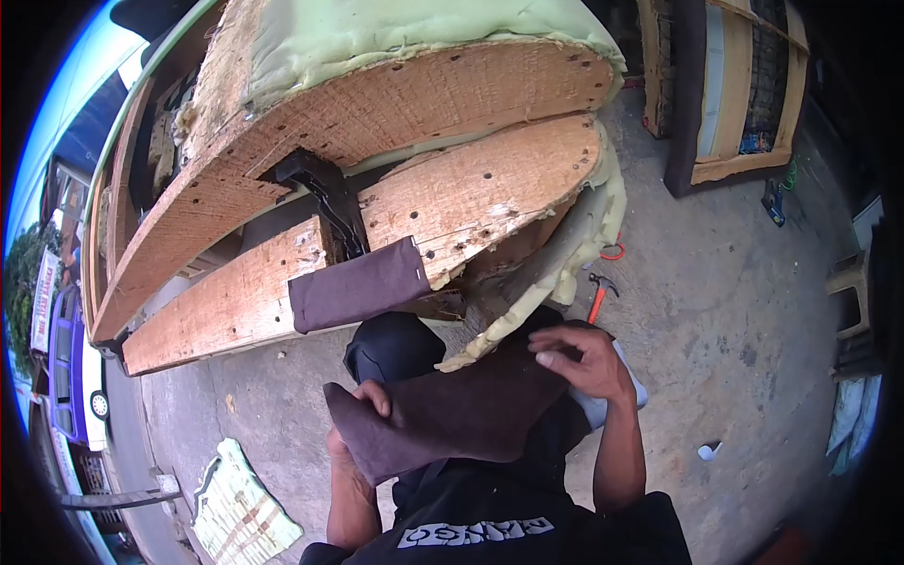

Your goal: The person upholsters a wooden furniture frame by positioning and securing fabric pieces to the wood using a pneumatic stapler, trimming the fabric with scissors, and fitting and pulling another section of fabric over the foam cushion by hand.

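Purple vehicle (68, 367) at 9 o'clock, beyond the paved floor (697, 358). Green-edged foam piece (243, 513) flat on the floor, between 7 and 8. Big wooden frame (452, 94) runs from 9 round to 1, two long rounded boards with nail or staple marks, pale green foam (424, 24) over its top at 12. Dark patch (360, 285) lies on the lower board, just off centre toward 9, staples along its edge. Left hand (358, 428) at 7, closed on the left end of the dark cloth (461, 405), thumb on top. Cloth at 6, spread across the lap between both hands, creased, left part bent up. Foam strip (537, 306) hangs off the frame's rounded end, curves down to the cloth's upper edge. Right hand (591, 365) at 4, half open over the cloth's right end, thumb apart from fingers; can't tell if it touches cloth or foam. Hammer (599, 298) on floor at 3, orange handle, near right hand; red ring-shaped handle (613, 251) just above it. Small white item (709, 451) on floor at 4. Second frame (744, 94), wood with dark covering, at 2; blue-and-black tool (774, 202) near its lower corner, between 2 and 3.
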{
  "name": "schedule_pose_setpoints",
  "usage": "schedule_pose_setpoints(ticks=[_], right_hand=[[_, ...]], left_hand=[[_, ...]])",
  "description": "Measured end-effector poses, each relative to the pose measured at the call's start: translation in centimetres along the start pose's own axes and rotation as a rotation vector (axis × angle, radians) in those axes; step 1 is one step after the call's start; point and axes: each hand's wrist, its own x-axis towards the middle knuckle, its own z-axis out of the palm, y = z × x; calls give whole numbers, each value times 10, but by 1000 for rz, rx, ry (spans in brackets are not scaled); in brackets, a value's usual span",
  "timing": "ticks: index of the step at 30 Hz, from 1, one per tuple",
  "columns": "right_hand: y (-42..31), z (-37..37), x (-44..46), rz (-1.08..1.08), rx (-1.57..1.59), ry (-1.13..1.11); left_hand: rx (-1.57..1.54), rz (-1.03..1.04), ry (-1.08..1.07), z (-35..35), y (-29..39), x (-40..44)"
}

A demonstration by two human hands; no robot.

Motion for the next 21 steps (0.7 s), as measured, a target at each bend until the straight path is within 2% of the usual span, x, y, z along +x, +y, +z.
schedule_pose_setpoints(ticks=[1, 2, 3, 6, 7, 8, 9, 10, 11, 13, 15, 17, 20, 21], right_hand=[[27, -16, 12, 125, -125, 123], [70, -30, 28, 215, -97, 235], [117, -47, 43, 268, -296, 319], [212, -82, 86, 399, -489, 304], [257, -96, 101, 408, -556, 260], [271, -103, 100, 459, -614, 261], [268, -103, 95, 505, -649, 289], [268, -106, 88, 541, -672, 329], [269, -108, 84, 565, -683, 359], [270, -111, 79, 587, -691, 400], [272, -115, 77, 610, -686, 435], [272, -119, 72, 632, -683, 472], [274, -121, 69, 641, -671, 504], [276, -122, 67, 646, -670, 513]], left_hand=[[-27, 12, -6, -9, 11, -1], [-54, 24, -12, -18, 22, -3], [-77, 2, -23, -25, 36, -5], [-42, 17, 76, -36, 51, -16], [90, -5, 103, -32, 56, -19], [221, -31, 126, -29, 61, -22], [441, -85, 111, -20, 69, -22], [607, -223, 212, -23, 73, -24], [644, -253, 295, -11, 68, -26], [446, -369, 363, -1, 67, -35], [447, -306, 299, 0, 54, -51], [683, -479, 171, 4, 42, -68], [976, -762, 258, 31, 22, -69], [978, -744, 268, 34, 19, -71]])
